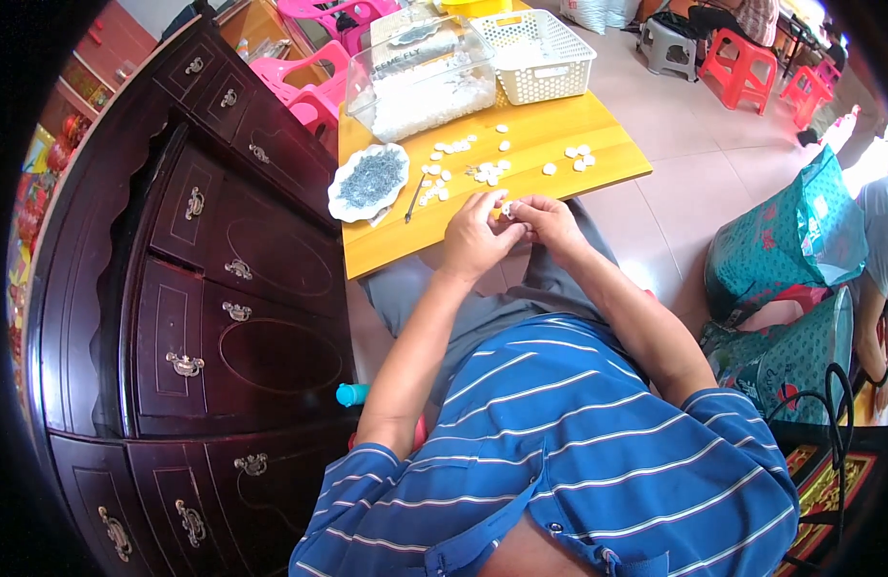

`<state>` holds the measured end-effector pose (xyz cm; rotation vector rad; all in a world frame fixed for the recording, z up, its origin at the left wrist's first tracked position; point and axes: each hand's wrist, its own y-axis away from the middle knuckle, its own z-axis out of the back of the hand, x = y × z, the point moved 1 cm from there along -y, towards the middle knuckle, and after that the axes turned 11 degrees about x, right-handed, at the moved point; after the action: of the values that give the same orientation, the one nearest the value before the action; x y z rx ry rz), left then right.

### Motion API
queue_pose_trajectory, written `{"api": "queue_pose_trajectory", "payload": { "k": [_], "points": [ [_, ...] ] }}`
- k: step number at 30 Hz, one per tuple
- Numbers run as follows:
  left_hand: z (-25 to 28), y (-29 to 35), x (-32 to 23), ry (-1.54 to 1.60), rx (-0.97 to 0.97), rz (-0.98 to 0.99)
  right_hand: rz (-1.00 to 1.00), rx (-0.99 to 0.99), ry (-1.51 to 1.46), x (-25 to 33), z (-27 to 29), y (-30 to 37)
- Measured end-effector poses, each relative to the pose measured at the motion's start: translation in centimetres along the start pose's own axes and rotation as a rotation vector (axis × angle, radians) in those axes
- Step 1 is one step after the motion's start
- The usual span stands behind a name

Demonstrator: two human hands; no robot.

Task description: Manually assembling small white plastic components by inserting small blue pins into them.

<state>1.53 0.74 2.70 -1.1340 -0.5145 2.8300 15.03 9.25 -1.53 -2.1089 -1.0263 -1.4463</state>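
Observation:
My left hand [475, 238] and my right hand [552, 226] meet just off the near edge of the yellow wooden table [608, 144]. Fingertips of both pinch a small white piece [507, 210] between them; its exact kind is too small to tell. Beyond the hands, several similar small white round pieces [489, 174] lie in loose groups on the tabletop, with another cluster [581, 156] to the right. Left of them rests a thin dark stick-like tool [413, 204]. A white scalloped plate [340, 204] at the left edge carries a heap of small dark grey bits.
A clear plastic bin [487, 60] of white pieces and a white perforated basket [552, 87] stand at the table's back. A dark wooden cabinet [271, 202] borders the left. Teal bags [766, 245] stand at right; pink chairs [319, 82] and red stools [737, 72] lie farther off.

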Motion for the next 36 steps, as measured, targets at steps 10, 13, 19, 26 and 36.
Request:
{"api": "queue_pose_trajectory", "payload": {
  "k": [10,13,19,26,36],
  "points": [
    [-0.7,0.2,1.0,-0.15,-0.071,-0.071,-0.03,0.097,-0.191,-1.0,0.6,-0.2],
    [-0.6,0.3,1.2,-0.129,-0.048,-0.11,-0.065,0.145,-0.237,-0.3,0.0,0.4],
    [-0.6,0.2,0.9,-0.145,-0.028,-0.144,-0.06,0.152,-0.165,-0.6,0.6,0.2],
    [-0.5,0.3,0.8,-0.174,-0.031,-0.149,0.002,0.094,-0.136,-1.5,0.5,-0.2],
    [-0.4,0.4,0.7,-0.133,-0.069,-0.17,0.039,-0.008,-0.188,-1.2,-0.6,0.0]
  ]
}}
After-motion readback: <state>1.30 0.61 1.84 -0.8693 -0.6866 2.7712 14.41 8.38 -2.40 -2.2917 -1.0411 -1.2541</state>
